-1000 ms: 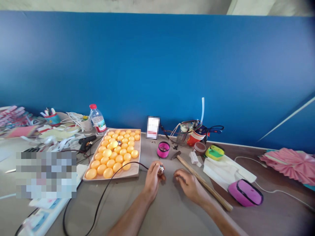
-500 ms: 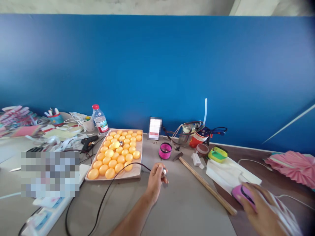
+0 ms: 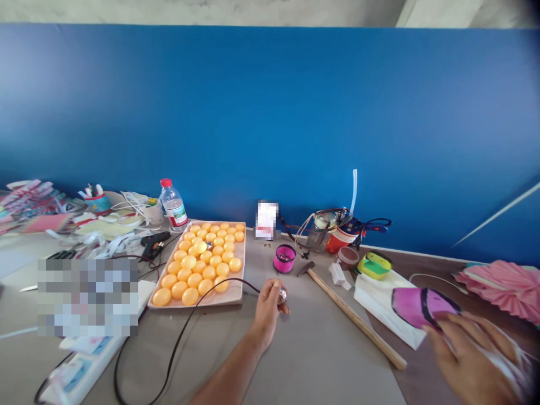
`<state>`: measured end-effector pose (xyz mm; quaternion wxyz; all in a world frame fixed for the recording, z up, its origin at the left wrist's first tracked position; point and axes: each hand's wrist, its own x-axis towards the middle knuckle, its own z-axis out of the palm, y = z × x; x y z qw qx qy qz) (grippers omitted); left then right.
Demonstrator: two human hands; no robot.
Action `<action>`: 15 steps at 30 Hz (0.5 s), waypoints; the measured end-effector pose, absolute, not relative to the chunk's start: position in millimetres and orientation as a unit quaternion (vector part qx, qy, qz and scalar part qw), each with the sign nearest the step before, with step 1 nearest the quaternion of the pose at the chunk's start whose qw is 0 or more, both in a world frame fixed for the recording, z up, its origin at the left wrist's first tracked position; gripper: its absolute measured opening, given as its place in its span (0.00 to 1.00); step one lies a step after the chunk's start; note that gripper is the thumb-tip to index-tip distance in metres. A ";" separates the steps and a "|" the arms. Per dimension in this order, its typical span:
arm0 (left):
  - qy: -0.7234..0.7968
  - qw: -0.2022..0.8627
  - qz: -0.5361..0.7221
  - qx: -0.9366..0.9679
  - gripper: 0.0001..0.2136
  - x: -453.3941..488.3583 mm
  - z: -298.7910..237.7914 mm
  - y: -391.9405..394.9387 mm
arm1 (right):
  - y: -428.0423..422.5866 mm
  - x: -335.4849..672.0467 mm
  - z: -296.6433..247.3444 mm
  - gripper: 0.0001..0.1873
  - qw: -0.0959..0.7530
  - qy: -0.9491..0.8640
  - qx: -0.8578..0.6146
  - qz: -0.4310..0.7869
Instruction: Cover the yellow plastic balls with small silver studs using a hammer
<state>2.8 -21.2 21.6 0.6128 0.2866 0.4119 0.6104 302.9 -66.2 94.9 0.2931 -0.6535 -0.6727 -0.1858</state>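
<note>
left hand (image 3: 268,304): closed around a shiny ball (image 3: 282,296), thumb over the top, with a black cord (image 3: 179,332) running in from its left
right hand (image 3: 476,354): fingers bent at the near end of the pink case (image 3: 411,306), but it's blurry, so honestly can't tell if they're gripping or just touching
pink case: ahead and to the left of the right hand's knuckles, over the right part of the white sheet (image 3: 371,306)
long axis: mostly crosswise, dark trim band and near end toward the right fingers, other end pointing back toward the ball side
nearer hand: right, easily; the left one is well apart, past the hammer (image 3: 358,322)
hammer: between both hands, handle slanted, its butt left of the right hand, head ahead and right of the ball
pink cup (image 3: 284,260): ahead of the ball grip, not touching
tray (image 3: 237,291): left of the ball grip, holding orange balls
room: widest between ball grip and hammer handle; tighter ahead of the right hand, with the yellow case (image 3: 374,265) past the sheet
edges: blue wall (image 3: 270,124) shuts off the far side, near table edge not in view
</note>
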 end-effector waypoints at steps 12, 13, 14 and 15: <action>0.400 0.618 0.617 0.279 0.17 0.7 26.2 -21.2 | -54.2 197.7 93.8 0.13 0.249 -0.839 -0.452 -0.173; 0.400 0.617 0.616 0.282 0.16 0.7 26.3 -21.1 | -53.4 194.0 92.9 0.14 0.248 -0.841 -0.450 -0.167; 0.401 0.617 0.615 0.284 0.16 0.8 26.1 -20.9 | -52.1 191.8 91.7 0.14 0.248 -0.842 -0.451 -0.162; 0.403 0.616 0.613 0.287 0.16 0.9 25.7 -20.7 | -50.1 190.8 90.2 0.14 0.248 -0.842 -0.453 -0.158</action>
